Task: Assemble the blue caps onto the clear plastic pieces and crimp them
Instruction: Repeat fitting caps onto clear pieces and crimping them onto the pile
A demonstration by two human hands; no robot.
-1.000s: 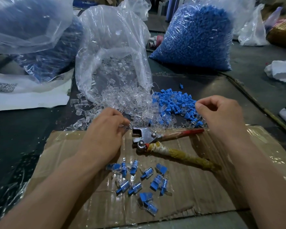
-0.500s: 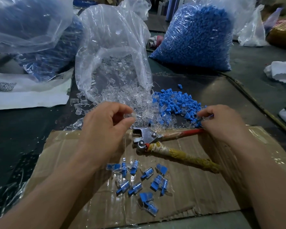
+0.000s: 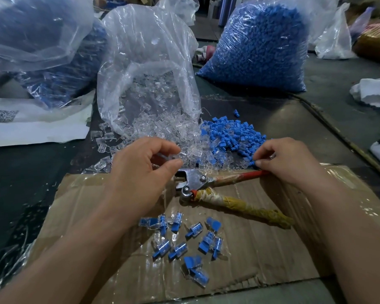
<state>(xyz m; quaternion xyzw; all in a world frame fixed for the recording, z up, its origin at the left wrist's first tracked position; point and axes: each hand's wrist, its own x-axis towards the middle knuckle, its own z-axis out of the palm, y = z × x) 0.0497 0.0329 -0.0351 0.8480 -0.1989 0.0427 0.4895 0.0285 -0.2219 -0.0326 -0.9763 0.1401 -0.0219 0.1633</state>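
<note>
Left hand: curled; a clear piece is pinched between thumb and fingertips, above the head of the pliers
Right hand: curled; a small piece is pinched at the fingertips, at the near edge of the blue caps; its kind cannot be told
Blue caps: heaped loose on the dark table, just beyond the far edge of the cardboard, touching the clear pile on their left
Clear pieces: spilled from the mouth of a clear bag, beyond the left hand
Pliers: laid on the cardboard near its far edge, head toward the left hand, red handle's end just beside the right hand, yellow-wrapped handle splayed nearer
Finished pieces: scattered on the cardboard between the forearms
Room: bare cardboard is seen right of the finished pieces; the back is hemmed by a full bag of caps and another bag at far left
Writing: a blurred square code is printed on a white sheet; nothing can be read
</note>
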